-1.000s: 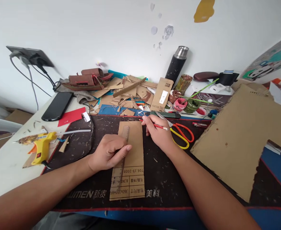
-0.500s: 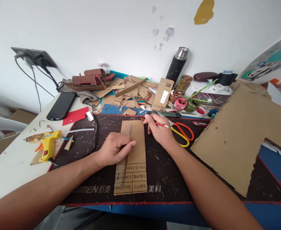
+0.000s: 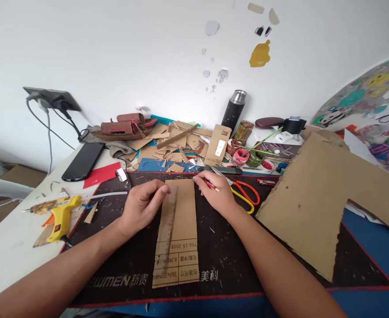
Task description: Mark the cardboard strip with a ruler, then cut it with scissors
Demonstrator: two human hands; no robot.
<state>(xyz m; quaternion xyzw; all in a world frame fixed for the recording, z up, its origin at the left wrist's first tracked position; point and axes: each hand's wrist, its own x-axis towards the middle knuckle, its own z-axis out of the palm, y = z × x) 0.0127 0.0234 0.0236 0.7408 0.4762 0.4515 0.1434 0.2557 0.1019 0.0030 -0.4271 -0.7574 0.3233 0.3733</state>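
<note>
A cardboard strip (image 3: 184, 216) with printed text lies on the dark mat, a clear ruler (image 3: 171, 221) lengthwise along its left part. My left hand (image 3: 143, 203) is at the strip's left edge near the ruler's upper end, fingers curled and thumb extended; whatever it may hold is hidden. My right hand (image 3: 216, 190) is closed around a red pencil (image 3: 210, 184) beside the strip's upper right corner. Scissors (image 3: 247, 194) with red and yellow handles lie just right of that hand.
A large cardboard sheet (image 3: 307, 198) covers the right side. At left are a yellow glue gun (image 3: 62, 216) and a black phone (image 3: 83, 162). Cardboard scraps (image 3: 177, 137), paint jars (image 3: 240, 156) and a black flask (image 3: 234, 108) stand or lie along the back.
My left hand has moved left off the ruler's middle to the strip's edge. My right hand stays near the upper right corner with the pencil. The view has tilted upward.
</note>
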